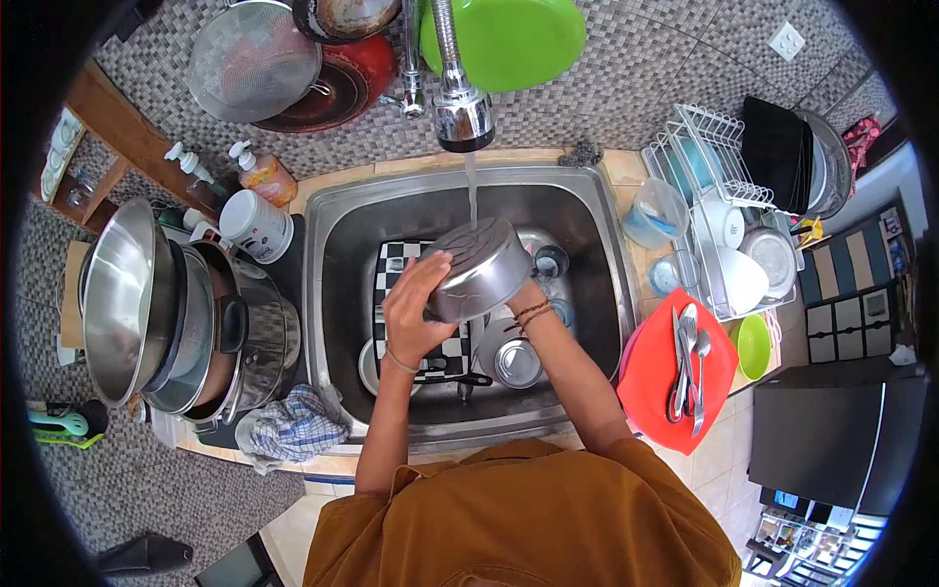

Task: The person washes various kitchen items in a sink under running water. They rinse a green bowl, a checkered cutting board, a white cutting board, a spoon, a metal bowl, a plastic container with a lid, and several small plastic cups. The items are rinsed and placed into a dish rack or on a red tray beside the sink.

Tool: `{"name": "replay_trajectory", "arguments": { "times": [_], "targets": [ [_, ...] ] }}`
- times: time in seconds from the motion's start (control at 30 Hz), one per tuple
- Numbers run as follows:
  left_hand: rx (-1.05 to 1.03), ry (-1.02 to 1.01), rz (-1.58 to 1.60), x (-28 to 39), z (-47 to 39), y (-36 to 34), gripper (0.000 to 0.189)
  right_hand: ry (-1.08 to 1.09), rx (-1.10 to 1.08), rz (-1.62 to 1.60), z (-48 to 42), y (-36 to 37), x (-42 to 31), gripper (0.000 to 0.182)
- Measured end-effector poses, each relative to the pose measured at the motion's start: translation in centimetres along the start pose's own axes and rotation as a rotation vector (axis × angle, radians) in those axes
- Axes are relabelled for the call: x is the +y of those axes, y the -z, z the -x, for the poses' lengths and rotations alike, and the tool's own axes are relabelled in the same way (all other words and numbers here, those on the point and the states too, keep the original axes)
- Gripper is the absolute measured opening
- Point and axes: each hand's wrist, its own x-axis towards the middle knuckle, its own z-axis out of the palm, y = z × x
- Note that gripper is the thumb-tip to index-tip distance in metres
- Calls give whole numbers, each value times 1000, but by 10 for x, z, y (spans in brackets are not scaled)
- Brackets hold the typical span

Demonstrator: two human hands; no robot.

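A round stainless steel bowl point(480, 275) is tilted over the sink, its base turned up under the running water point(471, 187). My left hand point(418, 308) grips its near left side, fingers spread over the base edge. At the right, my right hand point(522, 293) goes behind or inside the bowl, which hides its fingers. Below in the steel sink point(352, 220) lie a black-and-white checkered item point(392, 257), a metal cup point(519, 363), a dark cup point(550, 260) and a white dish point(368, 367), partly covered.
A chrome faucet point(462, 121) hangs over the sink. Stacked pots and bowls point(125, 301) crowd the left counter beside a checked cloth point(297, 425). On the right stand a dish rack point(722, 172), plastic containers point(655, 213) and a red plate point(649, 389) with cutlery point(686, 352).
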Motion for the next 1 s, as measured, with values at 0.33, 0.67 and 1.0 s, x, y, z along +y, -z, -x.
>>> {"name": "replay_trajectory", "arguments": {
  "times": [0.33,0.67,1.0],
  "targets": [
    [192,-9,-107,35,25,22,49,491,198,1172,54,-87,-93,78],
    [-100,342,618,96,34,-27,88,247,893,1560,210,-85,-230,26],
    [-53,697,673,98,43,-39,64,-366,1267,1368,393,2,-290,41]
  ]
}}
